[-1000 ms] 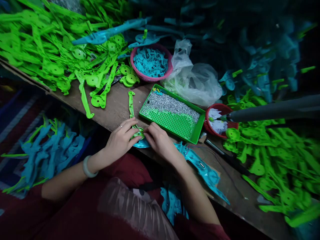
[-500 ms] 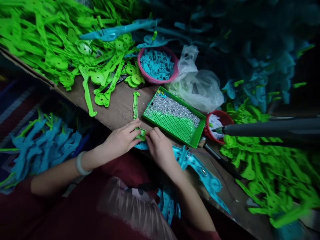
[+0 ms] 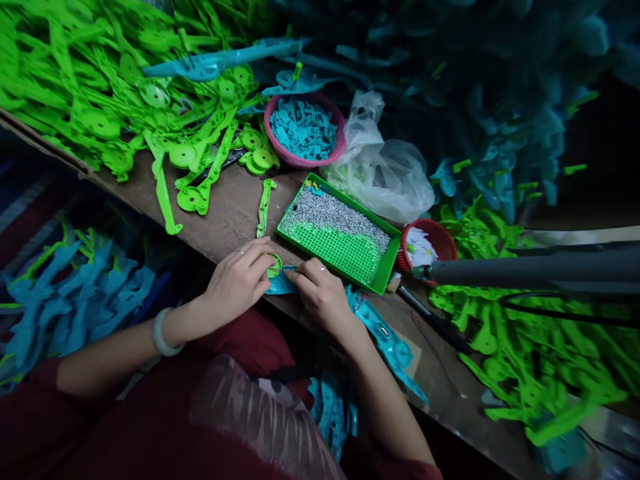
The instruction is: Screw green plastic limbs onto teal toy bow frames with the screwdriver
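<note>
My left hand [image 3: 240,277] has its fingers closed on a slim green plastic part [image 3: 265,207], whose far end sticks up past the fingertips and whose round end shows beside them. Close on its right, my right hand [image 3: 323,293] is pinched over a blue plastic piece [image 3: 280,283]; what lies between its fingertips is too small to tell. From under the right wrist a long blue plastic part [image 3: 387,333] with wires stretches across the table edge. Just beyond the hands lies a green tray [image 3: 340,233] of small silvery pieces.
Behind the tray are a pink basket [image 3: 341,143] of blue pieces, a clear plastic bag [image 3: 383,173] and a red basket [image 3: 445,240]. Green parts [image 3: 90,100] are heaped at left and right. A dark tool [image 3: 525,270] juts in from the right.
The view has shifted, so most things appear further left. The blue part has moved beneath the hands, and the green part's round end now shows differently between them.
</note>
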The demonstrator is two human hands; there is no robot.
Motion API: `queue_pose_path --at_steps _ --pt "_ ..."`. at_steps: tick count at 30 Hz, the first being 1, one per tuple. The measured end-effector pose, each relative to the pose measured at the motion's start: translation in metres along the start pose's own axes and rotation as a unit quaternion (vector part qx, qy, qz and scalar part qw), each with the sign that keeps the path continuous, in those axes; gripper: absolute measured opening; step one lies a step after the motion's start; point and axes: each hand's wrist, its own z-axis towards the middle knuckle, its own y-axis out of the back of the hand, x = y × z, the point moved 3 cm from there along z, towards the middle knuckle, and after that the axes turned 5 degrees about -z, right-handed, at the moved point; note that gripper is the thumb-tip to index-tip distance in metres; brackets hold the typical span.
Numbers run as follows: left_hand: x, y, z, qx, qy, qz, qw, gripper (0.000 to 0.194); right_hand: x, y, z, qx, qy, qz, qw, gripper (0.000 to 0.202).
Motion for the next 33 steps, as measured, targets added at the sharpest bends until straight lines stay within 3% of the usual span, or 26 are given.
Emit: queue_pose_path --at_steps 6,11,16,20,27,33 --pt "0.002 0.001 0.0 0.023 -0.038 0.016 0.999 0.022 0.002 0.005 0.005 0.04 0.045 -0.049 0.997 0.031" --pt "-0.007 0.002 0.004 0.042 -0.081 0.083 0.992 0.02 -0.012 0.007 -0.008 0.002 0.028 0.026 0.999 0.033" --pt "-0.017 0.0 0.009 0.103 -0.12 0.117 0.98 0.021 -0.022 -0.001 -0.015 -0.035 0.006 0.105 0.994 0.031" --pt "-0.02 -0.008 0.003 0.079 -0.132 0.151 0.976 0.019 -0.024 -0.006 -0.014 -0.044 0.0 0.094 0.995 0.032" --pt "-0.018 -0.018 -0.003 0.072 -0.16 0.146 0.974 0.022 -0.022 0.002 -0.016 -0.024 0.041 -0.033 0.998 0.031" --pt "-0.024 -0.018 0.001 0.061 -0.18 0.161 0.968 0.018 -0.029 0.008 -0.037 -0.033 0.015 -0.042 0.998 0.031"
